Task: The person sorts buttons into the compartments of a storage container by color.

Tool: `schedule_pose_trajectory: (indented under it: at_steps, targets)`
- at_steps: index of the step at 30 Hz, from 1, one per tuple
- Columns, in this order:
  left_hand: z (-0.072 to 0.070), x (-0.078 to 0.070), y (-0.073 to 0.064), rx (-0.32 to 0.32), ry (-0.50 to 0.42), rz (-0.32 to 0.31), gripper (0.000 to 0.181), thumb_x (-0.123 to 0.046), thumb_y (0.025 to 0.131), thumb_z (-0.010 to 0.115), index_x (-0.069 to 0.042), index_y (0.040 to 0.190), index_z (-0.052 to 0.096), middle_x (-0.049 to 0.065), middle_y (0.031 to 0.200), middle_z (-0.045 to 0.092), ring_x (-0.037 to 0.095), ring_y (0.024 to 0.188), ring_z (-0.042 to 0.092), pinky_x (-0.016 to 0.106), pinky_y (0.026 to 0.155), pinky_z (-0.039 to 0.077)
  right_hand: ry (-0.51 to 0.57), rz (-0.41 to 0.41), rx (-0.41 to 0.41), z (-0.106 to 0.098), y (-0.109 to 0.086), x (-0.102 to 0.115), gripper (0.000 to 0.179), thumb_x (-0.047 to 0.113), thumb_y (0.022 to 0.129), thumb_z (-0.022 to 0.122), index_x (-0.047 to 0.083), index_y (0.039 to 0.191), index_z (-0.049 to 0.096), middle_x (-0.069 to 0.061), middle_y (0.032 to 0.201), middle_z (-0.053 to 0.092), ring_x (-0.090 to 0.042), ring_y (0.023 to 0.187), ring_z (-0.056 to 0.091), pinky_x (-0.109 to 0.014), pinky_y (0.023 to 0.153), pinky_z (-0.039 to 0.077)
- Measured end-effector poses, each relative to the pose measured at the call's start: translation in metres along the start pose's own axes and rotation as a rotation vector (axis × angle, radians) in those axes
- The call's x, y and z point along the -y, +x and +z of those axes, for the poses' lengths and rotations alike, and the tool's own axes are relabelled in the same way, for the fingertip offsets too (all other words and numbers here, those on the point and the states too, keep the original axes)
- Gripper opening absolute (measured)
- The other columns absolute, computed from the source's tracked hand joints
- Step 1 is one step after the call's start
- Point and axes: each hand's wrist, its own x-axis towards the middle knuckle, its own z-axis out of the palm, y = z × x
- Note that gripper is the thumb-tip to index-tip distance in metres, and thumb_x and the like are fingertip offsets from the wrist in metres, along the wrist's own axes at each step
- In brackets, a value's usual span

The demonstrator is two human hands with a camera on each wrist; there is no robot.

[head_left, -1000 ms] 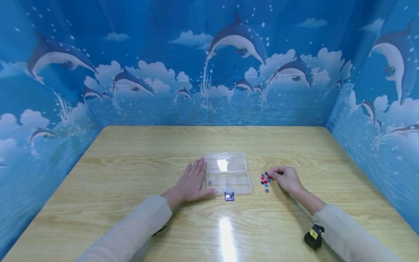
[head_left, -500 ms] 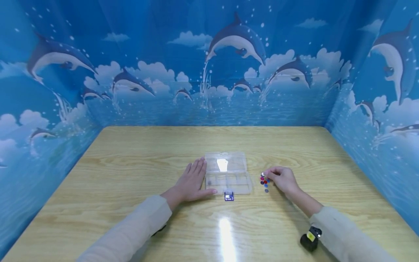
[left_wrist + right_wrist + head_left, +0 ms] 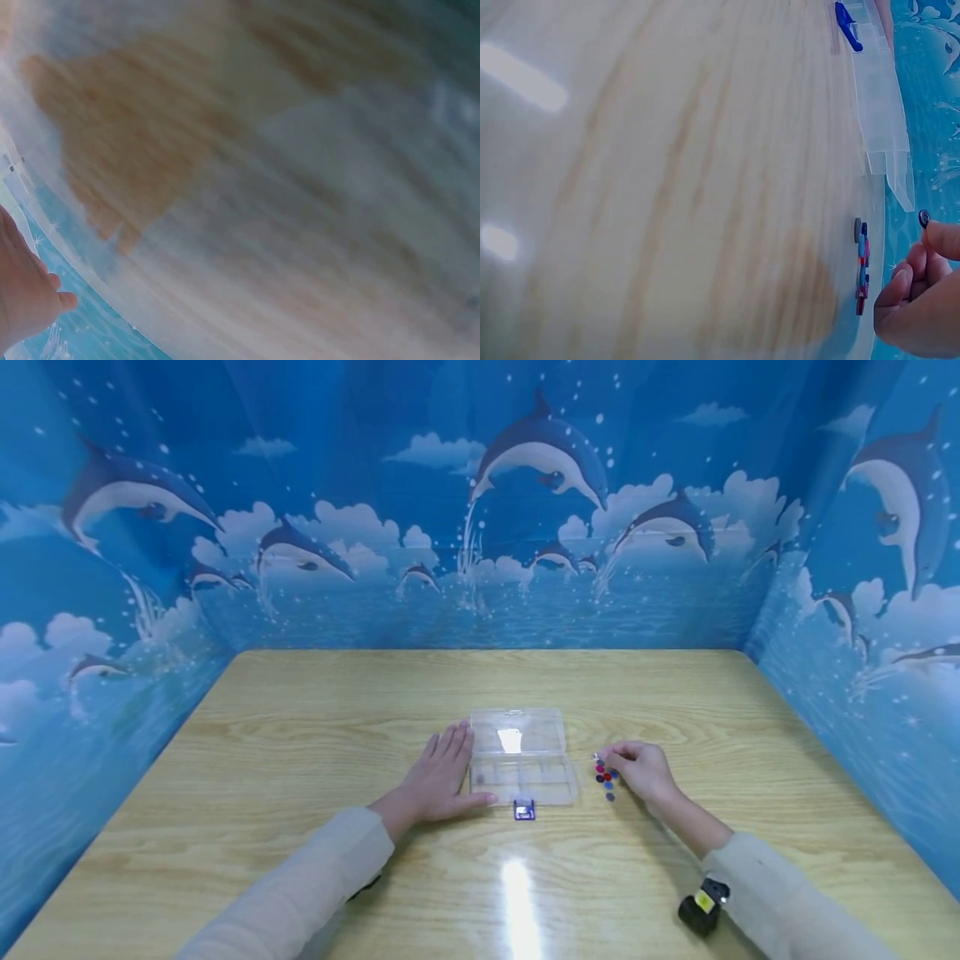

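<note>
My right hand pinches a small dark button between thumb and fingertips, raised above a cluster of loose buttons. In the right wrist view that cluster looks like a thin row of red, blue and dark discs lying on the table. A clear plastic compartment box lies to the left with its lid swung back. My left hand lies flat along the box's left side, fingers straight, thumb at its front left corner. The left wrist view catches only part of that hand.
A blue latch sticks out from the front of the box. Wood-grain tabletop extends all around, with a bright reflection near the front. Dolphin-printed curtains close off the back and sides.
My right hand has moved slightly left, lifting the pinched button off the cluster to its left side. My left hand and the box have stayed put.
</note>
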Motion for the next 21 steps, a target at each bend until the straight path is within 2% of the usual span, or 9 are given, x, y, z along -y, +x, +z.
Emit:
schedule_pose_trajectory:
  at_steps: [6,13,21]
  targets:
    - [0.001,0.001,0.0,-0.002,0.002,-0.002,0.1,-0.068,0.085,0.041,0.002,0.148,0.007,0.019,0.156,0.0,0.035,0.144,0.007,0.05,0.117,0.011,0.026,-0.008,0.012,0.003,-0.001,0.005,0.023,0.009,0.089,0.055,-0.007,0.103,0.063,-0.008,0.092,0.066,-0.006,0.076,0.054,-0.016,0.068,0.046]
    - [0.001,0.001,0.0,0.004,0.007,-0.005,0.1,-0.069,0.085,0.039,0.002,0.147,0.007,0.018,0.155,0.0,0.035,0.144,0.007,0.049,0.117,0.011,0.071,0.014,0.042,0.01,0.0,0.011,0.023,0.012,0.091,0.055,-0.005,0.105,0.063,-0.003,0.087,0.061,-0.01,0.073,0.053,-0.02,0.065,0.047]
    - [-0.001,-0.001,-0.001,0.004,0.001,0.0,0.099,-0.067,0.086,0.042,0.003,0.147,0.007,0.019,0.155,0.0,0.035,0.144,0.007,0.05,0.117,0.011,0.122,-0.003,0.034,0.02,0.0,0.017,0.024,0.011,0.089,0.058,-0.007,0.103,0.064,0.006,0.076,0.057,-0.01,0.067,0.05,-0.021,0.058,0.046]
